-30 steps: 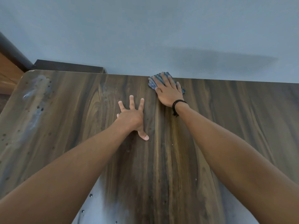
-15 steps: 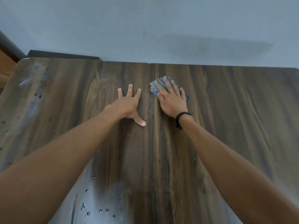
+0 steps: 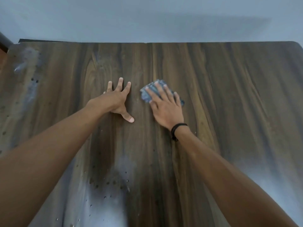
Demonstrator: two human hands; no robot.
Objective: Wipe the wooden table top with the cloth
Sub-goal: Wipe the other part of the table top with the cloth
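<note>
Many droplets (image 3: 113, 182) speckle wooden table (image 3: 229, 95).

Dark wooden table top (image 3: 229, 95): cloth (image 3: 146, 96), droplets (image 3: 108, 183)

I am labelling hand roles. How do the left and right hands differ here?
The right hand presses a cloth; the left hand lies on the bare table. The right hand has a black band at the wrist; the left hand has none. The left hand's fingers spread wider than the right hand's. Both lie flat, palm down.
</note>
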